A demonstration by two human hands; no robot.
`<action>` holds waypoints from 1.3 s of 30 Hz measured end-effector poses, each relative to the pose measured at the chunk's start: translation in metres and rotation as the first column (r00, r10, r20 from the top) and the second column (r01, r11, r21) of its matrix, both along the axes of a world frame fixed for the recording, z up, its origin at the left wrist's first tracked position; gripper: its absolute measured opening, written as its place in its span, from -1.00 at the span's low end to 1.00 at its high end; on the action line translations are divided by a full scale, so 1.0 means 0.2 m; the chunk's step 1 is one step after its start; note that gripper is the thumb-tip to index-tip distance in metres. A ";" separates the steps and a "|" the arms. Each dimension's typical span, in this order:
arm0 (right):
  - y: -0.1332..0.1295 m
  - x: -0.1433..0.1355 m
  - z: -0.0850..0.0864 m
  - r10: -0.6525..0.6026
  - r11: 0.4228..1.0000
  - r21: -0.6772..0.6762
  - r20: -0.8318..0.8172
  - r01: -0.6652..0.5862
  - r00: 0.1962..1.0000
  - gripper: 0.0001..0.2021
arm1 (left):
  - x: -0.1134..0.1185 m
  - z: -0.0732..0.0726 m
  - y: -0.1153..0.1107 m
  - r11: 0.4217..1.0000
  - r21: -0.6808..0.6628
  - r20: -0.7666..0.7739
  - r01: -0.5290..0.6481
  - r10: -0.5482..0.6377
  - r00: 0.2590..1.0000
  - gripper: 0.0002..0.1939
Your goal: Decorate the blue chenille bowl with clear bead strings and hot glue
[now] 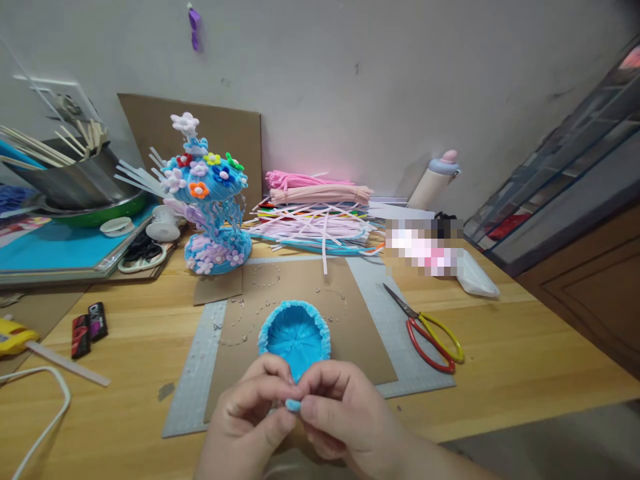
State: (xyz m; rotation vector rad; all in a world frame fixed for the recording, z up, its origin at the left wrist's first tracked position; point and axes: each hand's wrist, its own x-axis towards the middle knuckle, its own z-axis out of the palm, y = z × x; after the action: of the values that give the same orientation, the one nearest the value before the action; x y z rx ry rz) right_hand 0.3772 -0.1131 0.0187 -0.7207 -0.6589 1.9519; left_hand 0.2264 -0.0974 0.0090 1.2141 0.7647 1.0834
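Close in front of me, my left hand (253,415) and my right hand (350,417) meet, both closed in a pinch. Between their fingertips shows a short fuzzy piece of light blue pipe cleaner (293,405); the rest of it, if any, is hidden by the fingers. Just beyond the hands sits a blue bowl-shaped pipe cleaner piece (295,333), its hollow facing me and its rim fluffy. Under it lies a brown cardboard sheet (370,347) with thin beaded strands (267,303) curled on it.
Red-and-yellow scissors (435,340) lie right on the grey cutting mat (425,373). Behind stand a flower-covered blue pipe cleaner ornament (215,193) and bundles of pipe cleaners (315,220). A yellow glue gun (17,337), lighters (89,330) and a metal bowl (80,180) are left.
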 end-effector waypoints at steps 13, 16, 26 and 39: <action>0.00 0.06 0.07 0.089 0.994 -0.090 0.251 -0.068 0.964 -0.71 | -0.09 0.12 0.04 0.550 0.818 -0.424 0.168 0.380 0.822 -0.77; 0.01 0.06 0.07 0.045 0.998 -0.054 0.346 -0.028 0.937 -0.67 | -0.09 0.15 0.06 0.350 0.878 -0.470 0.325 0.505 0.724 -0.81; -0.01 0.06 0.04 0.018 1.000 -0.024 0.271 -0.012 0.962 -0.67 | -0.11 0.18 0.05 0.403 0.835 -0.531 0.375 0.409 0.742 -0.78; 0.06 0.08 0.11 0.058 0.996 0.059 0.217 -0.072 0.974 -0.68 | -0.01 0.11 0.08 0.970 0.231 -0.061 0.074 -0.061 0.996 -0.91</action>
State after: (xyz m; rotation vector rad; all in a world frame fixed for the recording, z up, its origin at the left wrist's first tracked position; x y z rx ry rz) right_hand 0.3935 -0.1011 0.0403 -0.8868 -0.8845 1.9173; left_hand 0.2249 -0.0818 0.0306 1.4628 0.6439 1.1107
